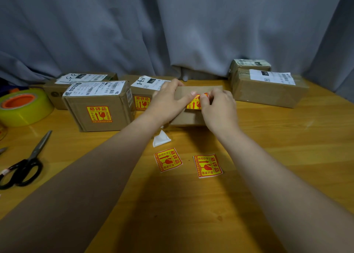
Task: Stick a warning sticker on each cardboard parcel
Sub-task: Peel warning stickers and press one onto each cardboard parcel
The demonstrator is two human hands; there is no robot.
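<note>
The left hand [166, 101] gripped the middle parcel [188, 119] at mid-bench [277, 157], fingers curled over its top and thumb reaching onto the warning sticker [195, 103] on its near face. The right hand [218, 108] pinched that sticker's right edge with curled fingers. Two spare stickers [168, 159] lay nearer.

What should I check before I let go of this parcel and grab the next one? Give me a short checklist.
1. Middle parcel steadied: left hand grips it. Ok.
2. Sticker on its front face: right hand pinches it there. Ok.
3. Sticker pressed flat all over: the hands cover most of it. Cannot tell.
4. Spare stickers ready on the table: two lie there. Ok.
5. Every parcel stickered: right parcel shows none on its front. Not ok.
</note>
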